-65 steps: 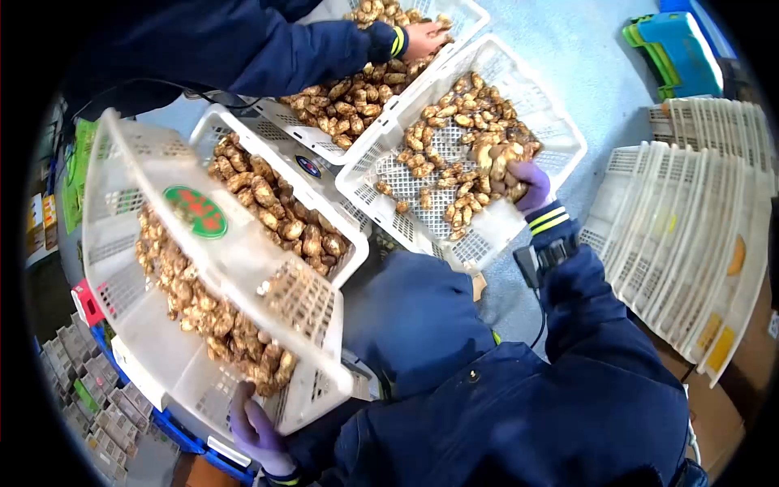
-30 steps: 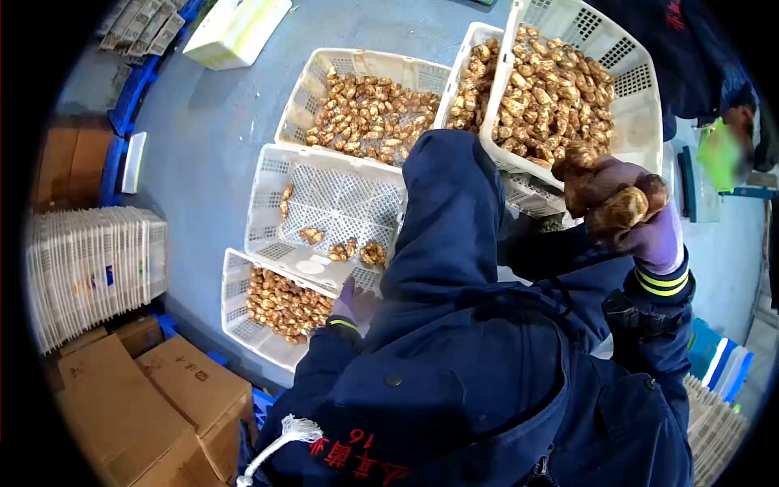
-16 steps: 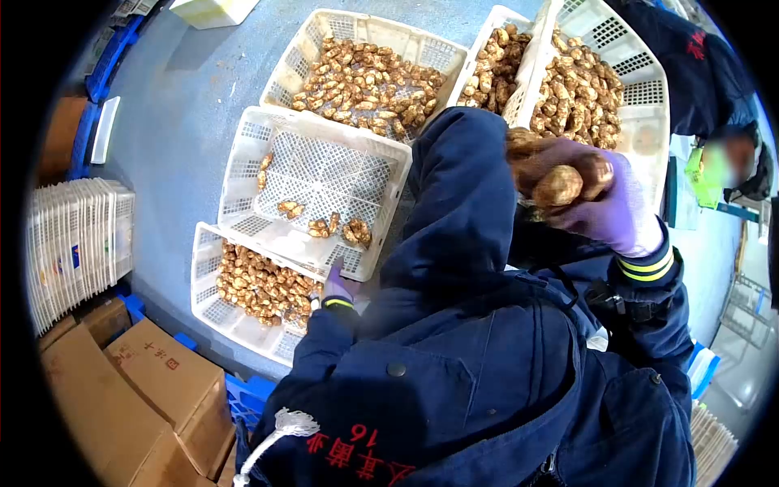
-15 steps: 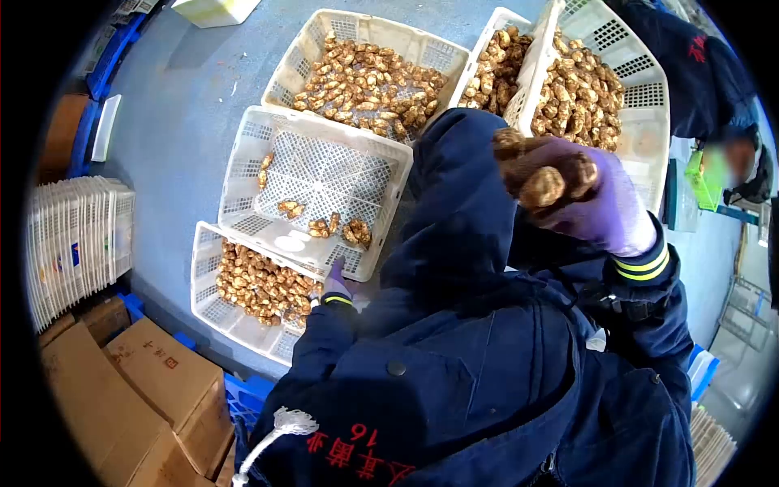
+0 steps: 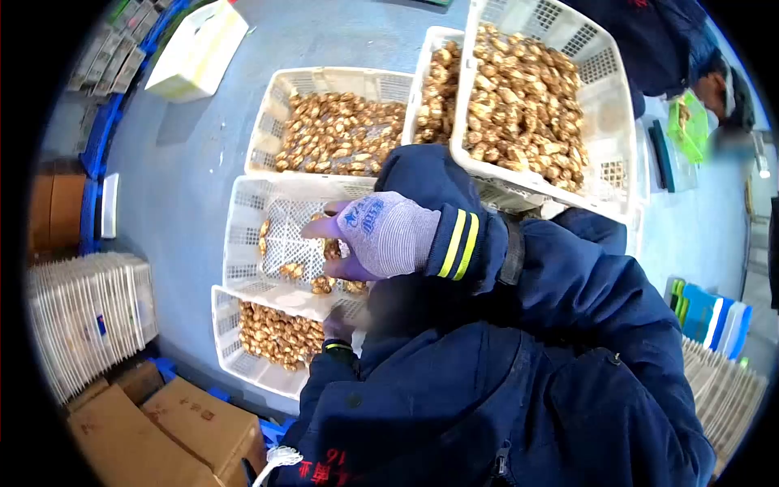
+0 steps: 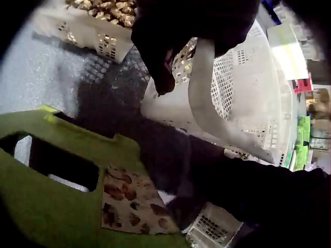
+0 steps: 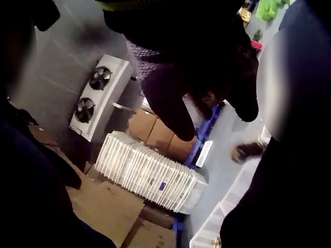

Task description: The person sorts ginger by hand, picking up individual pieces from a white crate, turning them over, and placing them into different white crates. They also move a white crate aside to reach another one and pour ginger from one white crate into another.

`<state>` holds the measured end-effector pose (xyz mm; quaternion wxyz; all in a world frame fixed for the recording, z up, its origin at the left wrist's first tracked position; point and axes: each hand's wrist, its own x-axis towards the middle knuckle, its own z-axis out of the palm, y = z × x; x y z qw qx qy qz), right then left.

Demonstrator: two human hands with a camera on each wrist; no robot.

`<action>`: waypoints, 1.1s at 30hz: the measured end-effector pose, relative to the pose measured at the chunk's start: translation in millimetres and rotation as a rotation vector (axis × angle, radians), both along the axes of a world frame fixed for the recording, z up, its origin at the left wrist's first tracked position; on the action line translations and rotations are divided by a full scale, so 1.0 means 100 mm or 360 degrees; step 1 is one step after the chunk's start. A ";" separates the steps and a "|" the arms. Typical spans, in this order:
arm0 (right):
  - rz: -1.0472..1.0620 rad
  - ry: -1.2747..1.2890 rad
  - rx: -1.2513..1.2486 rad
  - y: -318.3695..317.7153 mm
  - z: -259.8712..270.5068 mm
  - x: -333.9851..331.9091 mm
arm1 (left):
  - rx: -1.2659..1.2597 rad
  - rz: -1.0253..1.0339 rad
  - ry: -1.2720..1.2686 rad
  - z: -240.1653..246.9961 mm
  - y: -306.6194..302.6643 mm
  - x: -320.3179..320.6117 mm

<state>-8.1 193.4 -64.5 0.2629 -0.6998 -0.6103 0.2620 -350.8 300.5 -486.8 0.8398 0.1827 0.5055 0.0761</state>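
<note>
In the head view my gloved right hand (image 5: 385, 234) hangs over a white crate (image 5: 243, 243) with a few brown-and-cream mushrooms (image 5: 291, 269) on its mesh floor. Its fingers and thumb are spread, and a mushroom (image 5: 331, 248) shows between them, apparently loose. The right wrist view shows that hand (image 7: 170, 93) dark, fingertips apart, with a mushroom (image 7: 248, 152) beyond them. At the crate's near rim is my left hand (image 5: 339, 323). In the left wrist view the left hand (image 6: 199, 26) grips a white crate rim (image 6: 202, 82), its fingers partly in shadow.
A fuller crate (image 5: 230, 345) lies below, another (image 5: 266, 122) above. At upper right a heaped crate (image 5: 608, 154) overlaps one more. Stacked crates (image 5: 93, 316) and cardboard boxes (image 5: 199, 418) stand at left. Another person (image 5: 649, 49) is at upper right.
My right hand has swung left from beside the heaped crate to above the sparse one, and its fingers have opened from the mushrooms. The left hand stays at the rim. The head view has shifted.
</note>
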 end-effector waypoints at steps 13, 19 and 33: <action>-0.2442 0.0018 0.0127 -3.99 0.45 0.51 | 0.0321 -0.0739 0.0523 0.16 0.60 0.34; -0.2917 0.0106 -0.0277 -5.34 0.22 0.03 | 0.0237 -0.0589 0.0587 0.41 0.45 0.79; -0.3149 0.2615 0.1797 -6.35 -1.84 -0.53 | 0.1480 -0.0661 0.0657 3.48 -0.07 2.14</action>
